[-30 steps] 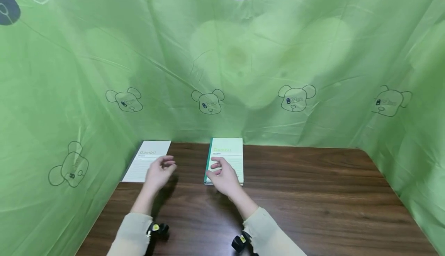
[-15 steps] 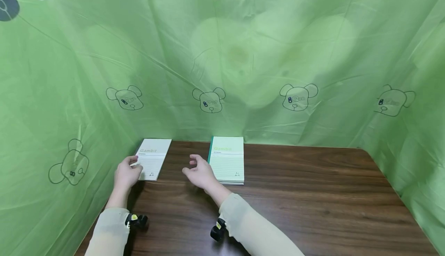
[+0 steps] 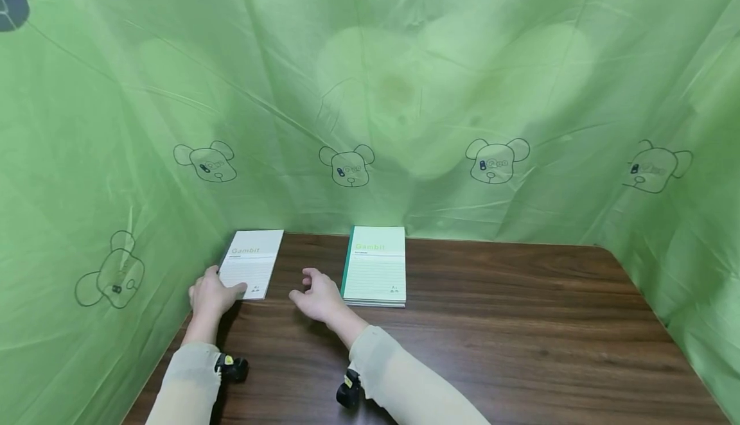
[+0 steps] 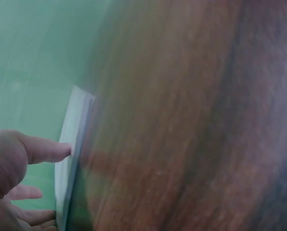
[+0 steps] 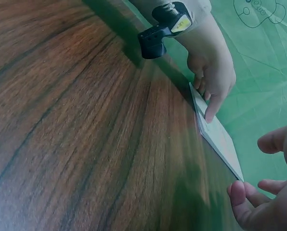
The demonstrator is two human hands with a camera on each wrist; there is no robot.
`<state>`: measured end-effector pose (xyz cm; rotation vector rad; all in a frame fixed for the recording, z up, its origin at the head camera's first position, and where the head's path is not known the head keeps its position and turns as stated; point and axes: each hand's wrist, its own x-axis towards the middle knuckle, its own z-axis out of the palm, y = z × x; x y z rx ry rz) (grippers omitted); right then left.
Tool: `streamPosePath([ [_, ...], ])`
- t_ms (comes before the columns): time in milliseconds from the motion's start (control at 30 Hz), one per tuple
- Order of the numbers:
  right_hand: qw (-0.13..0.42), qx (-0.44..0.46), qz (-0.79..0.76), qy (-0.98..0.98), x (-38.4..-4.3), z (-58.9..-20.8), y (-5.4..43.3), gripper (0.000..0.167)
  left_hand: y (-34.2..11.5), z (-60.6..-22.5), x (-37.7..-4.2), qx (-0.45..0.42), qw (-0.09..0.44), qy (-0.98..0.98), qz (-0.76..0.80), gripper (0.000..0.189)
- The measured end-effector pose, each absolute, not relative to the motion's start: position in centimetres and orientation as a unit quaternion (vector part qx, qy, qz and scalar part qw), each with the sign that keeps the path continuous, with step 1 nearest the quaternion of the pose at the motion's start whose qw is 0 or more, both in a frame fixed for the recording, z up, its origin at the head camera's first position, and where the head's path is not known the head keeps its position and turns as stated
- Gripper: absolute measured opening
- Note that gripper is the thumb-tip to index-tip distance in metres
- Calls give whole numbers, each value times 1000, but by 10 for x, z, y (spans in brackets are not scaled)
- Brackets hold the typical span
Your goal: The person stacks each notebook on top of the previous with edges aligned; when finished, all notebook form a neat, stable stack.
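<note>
A white notebook (image 3: 257, 255) with "Gambit" on its cover lies at the table's back left. My left hand (image 3: 212, 293) grips its near left part, thumb on the cover and other fingers at the left edge. The left wrist view shows the thumb against the pale notebook (image 4: 69, 144). A stack of notebooks (image 3: 376, 268), pale green with a teal spine on the left, lies to the right. My right hand (image 3: 318, 296) hovers beside the stack's lower left, fingers loosely bent and holding nothing. In the right wrist view, my left hand (image 5: 215, 79) reaches over the white notebook (image 5: 218, 137).
The brown wooden table (image 3: 520, 329) extends to the right of both arms. A green curtain (image 3: 439, 91) with bear drawings stands along the back and both sides, close behind the notebooks. A black wrist camera (image 3: 234, 369) sits on each cuff.
Both hands have moved left. My left hand has come down onto the white notebook, whose near end has turned slightly right. My right hand has left the space over the stack, which stays put.
</note>
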<state>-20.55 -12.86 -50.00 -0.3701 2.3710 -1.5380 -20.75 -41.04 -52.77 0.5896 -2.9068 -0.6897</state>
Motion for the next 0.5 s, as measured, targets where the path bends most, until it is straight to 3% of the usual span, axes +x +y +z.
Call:
streamPosePath([
  [333,186,-114,-508,833,-202,-510,-133,66,-382,-520,-194,159,34,-960,-228,94],
  [500,181,-112,-531,821,-198,-511,-136,67,-369,-520,-187,142,32,-963,-228,96],
])
